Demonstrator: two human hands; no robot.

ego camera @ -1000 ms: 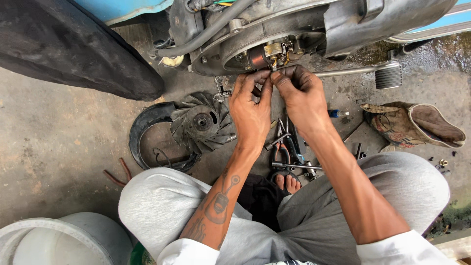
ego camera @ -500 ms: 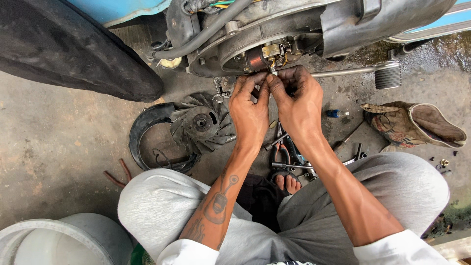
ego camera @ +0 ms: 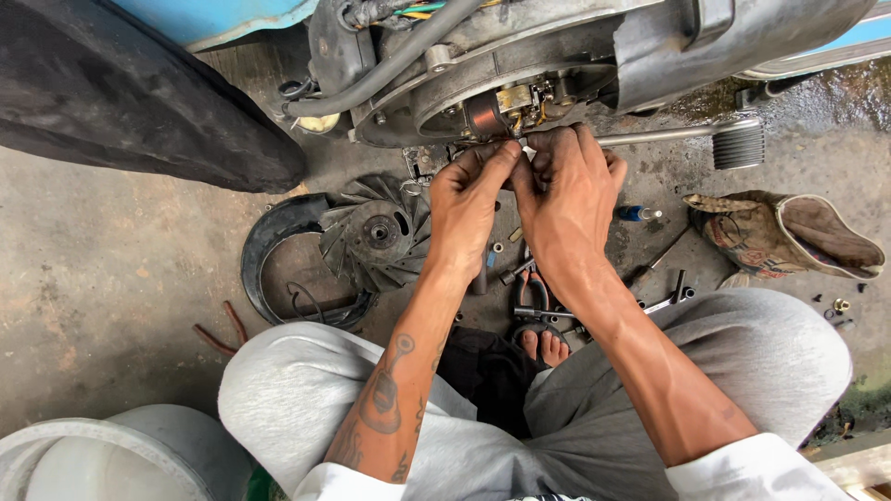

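I have both hands up at the open side of the engine casing (ego camera: 520, 70), which hangs just above the concrete floor (ego camera: 111, 278); my left hand (ego camera: 464, 199) is nearly closed, thumb and forefinger pinched together at the lower rim of the opening, and my right hand (ego camera: 566, 199) is curled the same way just beside it, fingertips meeting the left's. Between them sits a small white piece (ego camera: 527, 148), right under the copper coil (ego camera: 483, 116) and the brass fittings; I judge both hands share the grip on it, though it is too small for me to say what it is or which fingers truly bear it.

The main risk as I see it is a slip; the piece is tiny, my fingers look oily, and if it drops it would fall among the loose bits, pliers (ego camera: 534, 288) and sockets on the floor by my sandalled foot (ego camera: 543, 345), where it would be hard to find. A tug too hard could strain the thin wiring near the coil; I cannot see how it is fastened. The removed fan wheel (ego camera: 376, 237) and its black shroud (ego camera: 278, 269) lie on the floor toward the left, near my left knee, and a shift of my leg could knock them; the kick lever (ego camera: 687, 137) juts out just beside my right knuckles and could catch them.
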